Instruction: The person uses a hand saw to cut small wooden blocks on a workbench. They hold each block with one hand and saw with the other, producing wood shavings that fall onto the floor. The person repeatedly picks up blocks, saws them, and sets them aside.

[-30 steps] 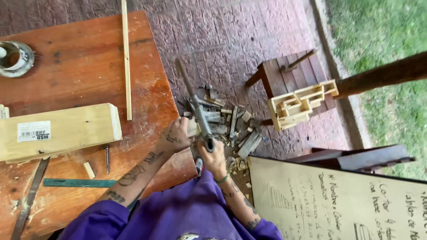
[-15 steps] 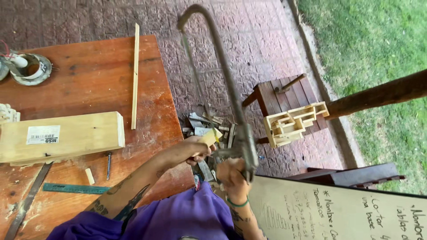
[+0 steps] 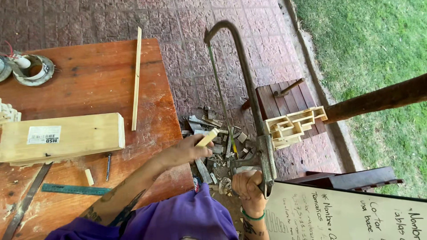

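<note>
Lifted since a moment ago, the hacksaw (image 3: pixel 249 102) stands upright beside the bench (image 3: pixel 89 84), right hand (image 3: pixel 249 186) clenched on its handle. Left hand (image 3: pixel 187 151) fingers pinch a cut wooden piece (image 3: pixel 207 137); offcuts (image 3: pixel 213 129) litter the floor.

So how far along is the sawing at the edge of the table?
Done: offcuts litter the bricks below the table, so pieces have already been cut. In hand: the left hand holds a small wood piece, and the right hand grips the hacksaw, lifted clear. Left: the long thin strip and block look uncut.
</note>
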